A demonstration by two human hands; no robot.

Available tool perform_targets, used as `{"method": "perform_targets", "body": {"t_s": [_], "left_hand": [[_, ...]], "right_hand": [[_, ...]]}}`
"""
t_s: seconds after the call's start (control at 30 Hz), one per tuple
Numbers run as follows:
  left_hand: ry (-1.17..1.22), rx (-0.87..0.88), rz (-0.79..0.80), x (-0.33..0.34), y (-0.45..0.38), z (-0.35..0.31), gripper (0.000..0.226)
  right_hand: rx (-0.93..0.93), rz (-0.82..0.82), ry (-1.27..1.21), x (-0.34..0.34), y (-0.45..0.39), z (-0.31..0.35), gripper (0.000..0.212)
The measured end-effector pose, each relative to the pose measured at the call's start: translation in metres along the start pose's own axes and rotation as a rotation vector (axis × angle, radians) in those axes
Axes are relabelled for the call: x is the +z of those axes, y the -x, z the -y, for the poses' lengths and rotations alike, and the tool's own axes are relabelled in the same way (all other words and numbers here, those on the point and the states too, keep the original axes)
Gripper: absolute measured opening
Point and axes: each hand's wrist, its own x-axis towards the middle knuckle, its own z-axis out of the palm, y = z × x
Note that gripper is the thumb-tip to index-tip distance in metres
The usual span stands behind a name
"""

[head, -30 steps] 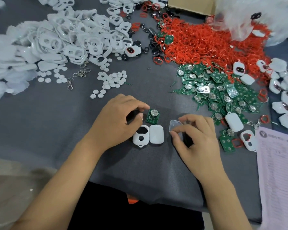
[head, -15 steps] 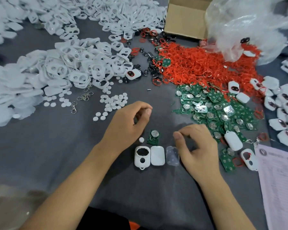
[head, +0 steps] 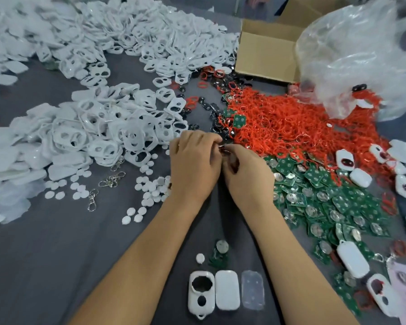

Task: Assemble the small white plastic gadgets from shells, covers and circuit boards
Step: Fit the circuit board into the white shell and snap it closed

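Observation:
Near the front edge lies a set of parts: a white shell with two holes (head: 201,294), a plain white cover (head: 227,289), a translucent cover (head: 253,289), a green circuit board with a coin cell (head: 219,253) and a small white disc (head: 200,258). Both arms reach over them to the scatter of dark oval pieces (head: 206,105) beside the red rings (head: 279,123). My left hand (head: 192,165) and right hand (head: 246,177) meet there, fingertips curled and pinching one small dark piece (head: 223,150) with a red edge between them. Most of that piece is hidden by the fingers.
Heaps of white shells (head: 92,132) fill the left and back. White discs (head: 150,186) and metal clasps (head: 110,181) lie at mid-left. Green boards (head: 326,198) spread on the right, with finished gadgets (head: 353,259) among them. A cardboard box (head: 265,50) and plastic bag (head: 356,57) stand behind.
Both hands left the laid-out parts and moved forward to the dark pieces, where their fingertips closed together on one. The translucent cover, held a second ago, lies beside the white cover.

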Motion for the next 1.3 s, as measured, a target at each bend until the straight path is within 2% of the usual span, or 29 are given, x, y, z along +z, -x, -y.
{"method": "perform_targets", "body": {"t_s": [0.13,0.27,0.53,0.7,0.9,1.07,1.3], "left_hand": [[-0.006,-0.003,0.035,0.013,-0.012,0.006,0.020],[-0.003,0.011,0.102,0.018,-0.017,0.012,0.022],[-0.019,-0.028,0.209,0.022,-0.016,0.012,0.027],[-0.024,0.002,0.211,0.023,-0.014,0.012,0.025],[-0.004,0.010,0.201,0.023,-0.013,0.012,0.018],[-0.023,-0.048,0.204,0.022,-0.015,0.009,0.027],[-0.020,-0.018,0.186,0.024,-0.014,0.011,0.022]], "right_hand": [[-0.002,0.006,0.074,0.004,-0.005,-0.004,0.026],[0.030,-0.042,-0.010,0.005,-0.006,-0.006,0.017],[0.116,-0.107,-0.040,0.006,-0.006,-0.008,0.014],[0.156,-0.189,-0.229,0.002,-0.006,-0.009,0.010],[0.175,-0.194,-0.266,0.002,-0.006,-0.009,0.009],[0.186,-0.192,-0.281,0.003,-0.008,-0.008,0.007],[0.211,-0.160,-0.286,0.003,-0.009,-0.007,0.007]]}}
